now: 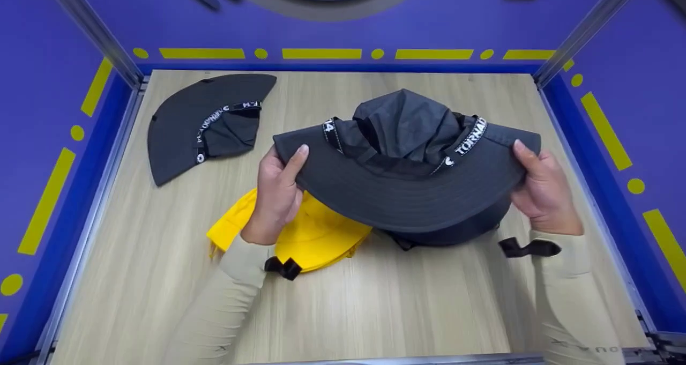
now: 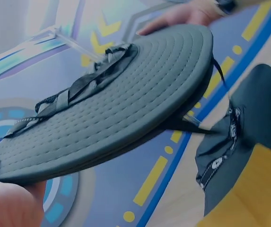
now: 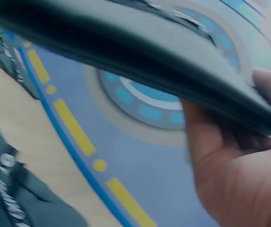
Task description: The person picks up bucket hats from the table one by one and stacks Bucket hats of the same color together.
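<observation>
Both hands hold a dark grey sun hat (image 1: 429, 199) up by opposite ends of its wide brim, its crown toward the far side and white lettering on its band. My left hand (image 1: 278, 188) pinches the left brim end, thumb on top. The right hand (image 1: 546, 188) grips the right end the same way, its fingers (image 3: 204, 137) under the brim. Stitched rings run round the brim (image 2: 126, 94) in the left wrist view. Partly hidden below the held hat is another dark hat (image 1: 455, 237); its lettered band (image 3: 5, 189) shows in the right wrist view.
A yellow hat (image 1: 316, 236) lies on the wooden table (image 1: 396, 311), partly behind the left hand. One more dark grey hat (image 1: 177, 124) lies folded at the back left. Blue panels (image 1: 332, 32) with yellow marks wall in the back and sides.
</observation>
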Motion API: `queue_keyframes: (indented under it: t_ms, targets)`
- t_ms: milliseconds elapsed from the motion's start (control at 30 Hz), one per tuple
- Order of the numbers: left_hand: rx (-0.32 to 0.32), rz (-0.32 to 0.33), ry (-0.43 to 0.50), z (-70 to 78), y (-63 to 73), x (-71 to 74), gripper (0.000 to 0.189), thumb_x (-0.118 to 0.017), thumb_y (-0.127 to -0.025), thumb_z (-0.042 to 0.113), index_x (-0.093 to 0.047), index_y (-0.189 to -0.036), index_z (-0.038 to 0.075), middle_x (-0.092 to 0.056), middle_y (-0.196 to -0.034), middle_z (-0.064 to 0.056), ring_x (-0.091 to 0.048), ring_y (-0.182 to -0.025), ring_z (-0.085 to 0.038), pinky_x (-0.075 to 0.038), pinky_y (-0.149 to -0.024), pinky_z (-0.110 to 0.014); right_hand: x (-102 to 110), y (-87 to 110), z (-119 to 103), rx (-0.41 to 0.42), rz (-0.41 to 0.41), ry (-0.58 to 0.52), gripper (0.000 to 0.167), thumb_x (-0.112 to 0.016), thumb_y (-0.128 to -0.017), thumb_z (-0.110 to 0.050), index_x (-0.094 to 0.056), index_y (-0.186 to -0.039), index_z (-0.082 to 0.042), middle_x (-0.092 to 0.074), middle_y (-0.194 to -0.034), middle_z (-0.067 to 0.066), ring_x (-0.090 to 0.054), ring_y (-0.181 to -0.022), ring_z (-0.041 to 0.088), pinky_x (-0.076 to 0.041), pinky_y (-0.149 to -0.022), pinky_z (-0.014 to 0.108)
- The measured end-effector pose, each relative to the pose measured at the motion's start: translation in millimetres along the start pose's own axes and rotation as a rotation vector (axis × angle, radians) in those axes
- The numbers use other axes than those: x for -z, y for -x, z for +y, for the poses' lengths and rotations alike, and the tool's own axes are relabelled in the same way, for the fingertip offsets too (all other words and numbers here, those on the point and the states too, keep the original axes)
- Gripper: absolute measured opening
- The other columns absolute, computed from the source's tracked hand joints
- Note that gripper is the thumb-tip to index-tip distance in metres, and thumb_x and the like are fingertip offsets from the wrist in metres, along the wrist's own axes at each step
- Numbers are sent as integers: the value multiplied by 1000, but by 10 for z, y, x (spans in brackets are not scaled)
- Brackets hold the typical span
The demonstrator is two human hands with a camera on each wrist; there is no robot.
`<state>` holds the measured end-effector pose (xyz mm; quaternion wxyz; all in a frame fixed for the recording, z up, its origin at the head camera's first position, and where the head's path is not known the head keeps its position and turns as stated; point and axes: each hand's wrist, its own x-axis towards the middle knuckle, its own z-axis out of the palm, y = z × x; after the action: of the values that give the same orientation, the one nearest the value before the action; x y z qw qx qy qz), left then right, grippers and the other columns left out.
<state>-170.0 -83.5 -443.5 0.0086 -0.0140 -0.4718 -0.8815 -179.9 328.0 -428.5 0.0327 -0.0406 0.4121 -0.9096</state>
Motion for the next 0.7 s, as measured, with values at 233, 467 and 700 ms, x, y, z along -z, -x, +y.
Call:
queue_keyframes:
  t_ms: [233,467,700]
  targets:
    - [18,-51,-112,66,-171,-51,16,-58,-102,2,-58,-117,-3,-67,-102,-10,-73,-92,-20,-61,-90,-34,1,-73,-355,-25,2,129,22,-52,-104,0,-69,-114,10,-75,-101,17,-77,-87,28,-63,-80,36]
    - [13,-99,-218,1,-429,-206,17,-63,-100,5,-59,-115,-3,-66,-101,-10,-72,-92,-20,-60,-92,-34,70,-185,-479,113,86,100,18,-57,-99,7,-62,-116,13,-73,-103,21,-76,-86,30,-63,-79,36]
    - [16,-160,-512,-187,-591,-280,18,-73,-95,12,-66,-109,3,-63,-101,-11,-65,-92,-24,-60,-88,-30,272,-229,-540,246,168,139,21,-63,-96,7,-63,-115,16,-72,-102,21,-73,-82,29,-63,-75,34]
